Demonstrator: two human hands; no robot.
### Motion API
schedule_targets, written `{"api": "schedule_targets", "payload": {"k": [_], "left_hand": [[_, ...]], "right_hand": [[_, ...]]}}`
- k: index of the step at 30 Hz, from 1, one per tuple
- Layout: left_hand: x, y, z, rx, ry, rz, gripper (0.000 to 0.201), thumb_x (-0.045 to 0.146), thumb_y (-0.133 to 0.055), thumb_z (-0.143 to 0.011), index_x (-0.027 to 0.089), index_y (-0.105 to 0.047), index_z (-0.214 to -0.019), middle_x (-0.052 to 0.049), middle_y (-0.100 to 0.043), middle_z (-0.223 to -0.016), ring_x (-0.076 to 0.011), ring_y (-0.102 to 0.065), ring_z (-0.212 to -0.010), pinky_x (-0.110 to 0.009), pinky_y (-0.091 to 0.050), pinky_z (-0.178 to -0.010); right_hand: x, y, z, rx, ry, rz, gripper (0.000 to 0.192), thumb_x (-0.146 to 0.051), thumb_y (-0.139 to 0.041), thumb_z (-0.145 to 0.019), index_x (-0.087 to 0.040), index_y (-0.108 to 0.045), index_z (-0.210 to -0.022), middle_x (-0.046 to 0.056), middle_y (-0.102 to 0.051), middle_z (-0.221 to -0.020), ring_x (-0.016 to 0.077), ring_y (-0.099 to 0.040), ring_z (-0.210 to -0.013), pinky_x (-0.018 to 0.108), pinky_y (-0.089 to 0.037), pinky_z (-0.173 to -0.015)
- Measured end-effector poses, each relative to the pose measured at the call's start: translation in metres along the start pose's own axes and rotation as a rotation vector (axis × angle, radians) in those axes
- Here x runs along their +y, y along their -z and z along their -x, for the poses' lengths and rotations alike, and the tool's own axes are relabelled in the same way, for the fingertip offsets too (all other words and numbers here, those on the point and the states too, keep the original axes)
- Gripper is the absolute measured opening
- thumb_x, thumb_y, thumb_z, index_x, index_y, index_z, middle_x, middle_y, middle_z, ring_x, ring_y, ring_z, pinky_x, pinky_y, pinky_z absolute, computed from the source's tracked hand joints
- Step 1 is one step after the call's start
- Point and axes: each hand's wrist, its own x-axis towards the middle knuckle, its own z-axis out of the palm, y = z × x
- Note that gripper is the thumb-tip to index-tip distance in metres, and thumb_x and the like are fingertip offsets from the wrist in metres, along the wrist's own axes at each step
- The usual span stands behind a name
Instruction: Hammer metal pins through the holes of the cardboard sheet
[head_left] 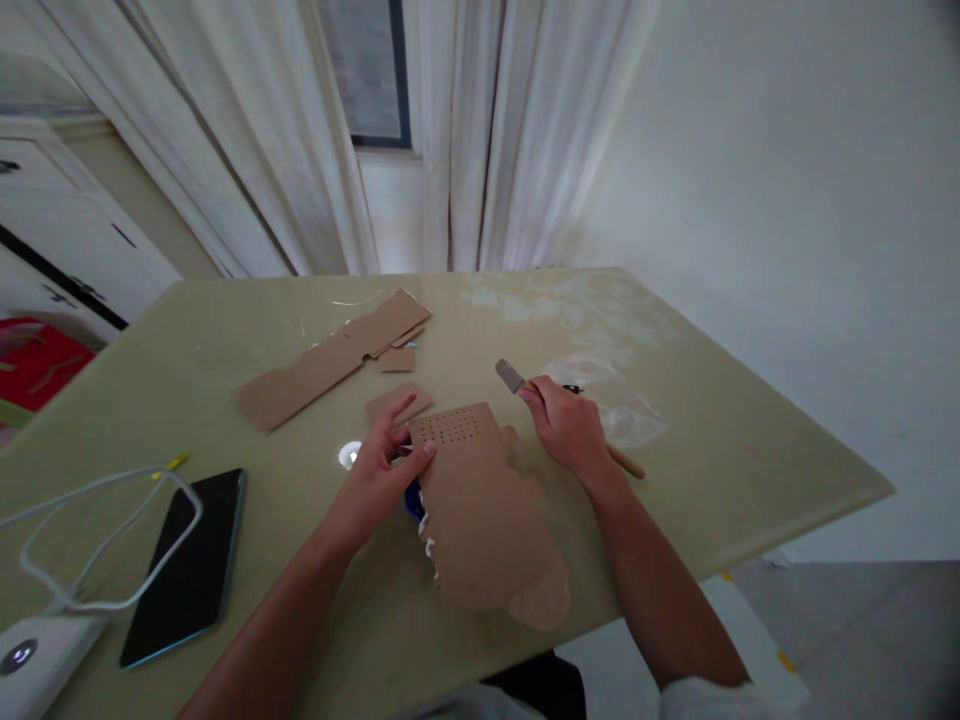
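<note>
A brown cardboard shape (pixel 487 520) lies near the table's front edge, with a grid of small holes at its top and rounded outlines on its right side. White glue-like bits or lacing run down its left edge, where a blue thing (pixel 413 498) partly shows underneath. My left hand (pixel 386 465) grips its upper left corner, thumb on top and index finger raised. Just right of the cardboard, my right hand (pixel 566 425) is closed around a wooden-handled tool with a flat grey end (pixel 510 376). The grey end points up and left, above the table and apart from the cardboard.
Behind lie a long cardboard strip (pixel 337 360) and smaller cardboard scraps (pixel 397 358). A clear plastic bag (pixel 619 405) is beyond my right hand. At left are a black tablet (pixel 187 570), a white cable (pixel 112 605) and a white device (pixel 45 660). A shiny round thing (pixel 349 455) sits beside my left hand.
</note>
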Motion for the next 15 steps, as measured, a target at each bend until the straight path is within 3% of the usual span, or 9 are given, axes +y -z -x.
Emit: {"api": "schedule_targets", "payload": {"k": [4, 9, 12, 15], "left_hand": [[-0.005, 0.004, -0.002, 0.015, 0.014, -0.011, 0.092, 0.057, -0.089, -0.083, 0.020, -0.052, -0.159, -0.013, -0.080, -0.119, -0.0263, -0.076, -0.106, -0.033, -0.061, -0.086], [-0.007, 0.003, -0.002, 0.046, -0.024, -0.094, 0.080, 0.062, -0.083, -0.086, 0.020, -0.063, -0.151, -0.003, -0.074, -0.087, -0.0187, -0.071, -0.081, -0.025, -0.053, -0.067], [-0.002, 0.007, -0.005, 0.081, -0.039, -0.153, 0.076, 0.069, -0.074, -0.090, 0.019, -0.066, -0.147, -0.006, -0.079, -0.094, -0.0211, -0.073, -0.086, -0.029, -0.055, -0.073], [0.005, 0.024, -0.010, 0.198, -0.098, -0.344, 0.063, 0.070, -0.059, -0.096, 0.018, -0.074, -0.129, -0.010, -0.082, -0.104, -0.0253, -0.075, -0.095, -0.034, -0.057, -0.081]], "right_hand": [[-0.001, -0.002, 0.002, -0.002, 0.011, -0.020, 0.045, -0.049, -0.035, -0.117, -0.019, -0.068, -0.111, 0.009, -0.079, -0.092, 0.0237, -0.072, -0.078, 0.033, -0.031, -0.066], [-0.003, -0.003, 0.004, 0.017, 0.019, -0.045, 0.048, -0.052, -0.033, -0.117, -0.019, -0.069, -0.108, 0.008, -0.079, -0.089, 0.0230, -0.071, -0.075, 0.033, -0.031, -0.066], [-0.003, -0.004, 0.004, 0.025, 0.016, -0.048, 0.050, -0.052, -0.033, -0.117, -0.019, -0.069, -0.109, 0.009, -0.079, -0.089, 0.0232, -0.071, -0.075, 0.033, -0.031, -0.066], [-0.004, -0.004, 0.004, 0.018, 0.003, -0.040, 0.049, -0.052, -0.034, -0.117, -0.019, -0.070, -0.110, 0.009, -0.079, -0.090, 0.0232, -0.070, -0.074, 0.033, -0.030, -0.065]]}}
